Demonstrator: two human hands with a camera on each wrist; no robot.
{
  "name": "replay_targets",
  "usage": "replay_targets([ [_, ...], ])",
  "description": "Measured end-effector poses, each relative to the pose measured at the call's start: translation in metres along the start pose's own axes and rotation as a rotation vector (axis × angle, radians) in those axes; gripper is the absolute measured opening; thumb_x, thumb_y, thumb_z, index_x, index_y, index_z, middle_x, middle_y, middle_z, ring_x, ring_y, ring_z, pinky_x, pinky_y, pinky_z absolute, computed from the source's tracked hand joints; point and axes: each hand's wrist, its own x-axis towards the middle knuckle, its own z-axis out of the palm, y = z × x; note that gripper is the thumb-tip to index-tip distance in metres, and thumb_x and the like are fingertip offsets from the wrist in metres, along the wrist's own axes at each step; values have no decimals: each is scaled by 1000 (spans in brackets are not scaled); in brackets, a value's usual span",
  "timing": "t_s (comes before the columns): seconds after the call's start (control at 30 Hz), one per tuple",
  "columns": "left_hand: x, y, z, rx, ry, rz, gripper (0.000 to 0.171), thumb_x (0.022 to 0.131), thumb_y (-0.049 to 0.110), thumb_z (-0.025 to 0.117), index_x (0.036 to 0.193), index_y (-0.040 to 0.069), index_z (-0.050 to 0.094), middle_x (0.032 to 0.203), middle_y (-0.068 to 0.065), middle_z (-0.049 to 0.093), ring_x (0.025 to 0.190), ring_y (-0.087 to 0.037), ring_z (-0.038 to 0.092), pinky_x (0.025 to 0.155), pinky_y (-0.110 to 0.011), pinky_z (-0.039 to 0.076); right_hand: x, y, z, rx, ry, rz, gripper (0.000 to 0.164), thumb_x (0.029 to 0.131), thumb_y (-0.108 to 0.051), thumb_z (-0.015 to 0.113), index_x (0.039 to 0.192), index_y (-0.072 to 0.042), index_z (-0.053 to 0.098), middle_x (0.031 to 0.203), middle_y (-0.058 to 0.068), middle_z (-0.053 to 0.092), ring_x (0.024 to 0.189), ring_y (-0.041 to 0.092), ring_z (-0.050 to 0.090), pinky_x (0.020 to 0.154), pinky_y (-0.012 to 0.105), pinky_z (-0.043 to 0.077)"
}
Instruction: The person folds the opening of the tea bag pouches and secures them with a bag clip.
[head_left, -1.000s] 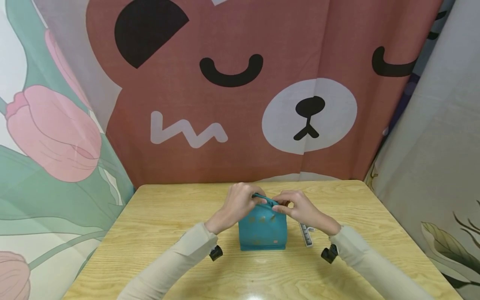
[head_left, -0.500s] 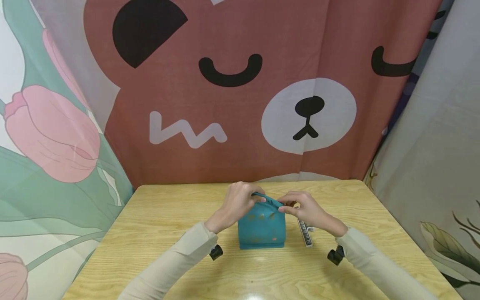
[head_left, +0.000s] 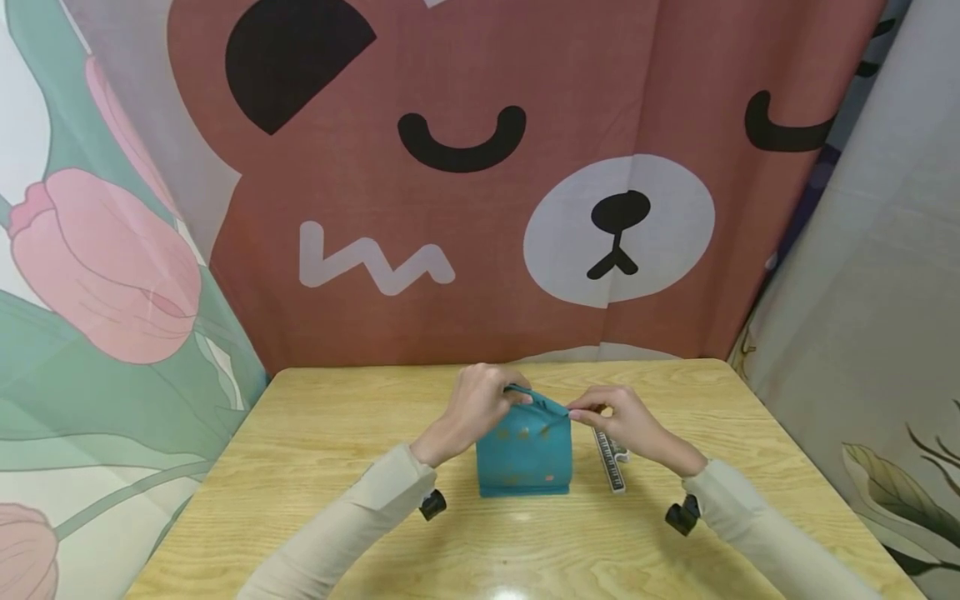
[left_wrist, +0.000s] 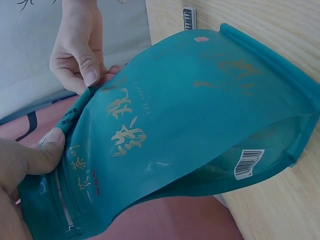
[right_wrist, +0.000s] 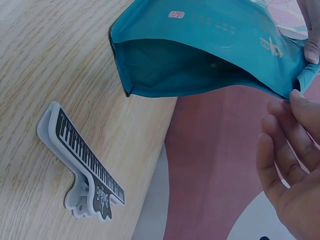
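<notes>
A teal tea bag [head_left: 522, 457] with gold lettering stands upright on the table, its top edge folded over. My left hand [head_left: 480, 408] grips the folded top at its left end; in the left wrist view the thumb presses on the fold near the zip strip. At the fold's right corner my right hand [head_left: 618, 421] pinches the edge between thumb and forefinger, the other fingers loosely bent. The bag's gusseted side with a barcode label [left_wrist: 249, 164] shows in the left wrist view. A piano-keyboard bag clip [right_wrist: 82, 160] lies on the table right of the bag.
The wooden table [head_left: 360, 425] reaches back to a curtain [head_left: 480, 250] with a bear print. Further curtains hang at the left and right sides. Small black wrist cameras sit under both cuffs.
My right hand has slid rightward along the fold to the bag's right corner, uncovering more of the folded edge. The left hand keeps its hold in the same place.
</notes>
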Motion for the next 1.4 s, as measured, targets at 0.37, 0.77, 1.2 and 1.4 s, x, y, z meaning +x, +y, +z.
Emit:
replay_targets([
  [0.37,1,0,0,-13,5,13,6,82,19,81,84,13,81,80,4,74,65,-6,66,57,-16,46,-4,2,-1,-37,-21,24,15,89,1,71,100,-8,77,86,-2,73,70,13,66,62,27,54],
  [0.77,0,-2,0,-10,17,18,7,83,21,81,84,14,81,79,4,74,62,-5,65,53,-14,42,-13,12,-1,-58,-44,37,12,92,-3,68,100,-8,76,88,5,72,71,20,66,62,26,53],
  [1.2,0,-2,0,-22,3,6,7,82,20,81,85,13,81,80,3,75,64,-6,66,57,-17,47,-21,18,-3,-108,-85,129,10,93,-5,68,100,-7,76,90,2,72,72,14,66,63,27,54],
  [1.4,0,-3,1,-24,1,2,6,82,20,81,85,14,81,80,4,74,64,-5,66,56,-17,46,-23,21,-2,-150,-85,155,10,92,-6,70,100,-7,76,89,0,72,71,12,66,62,26,54],
])
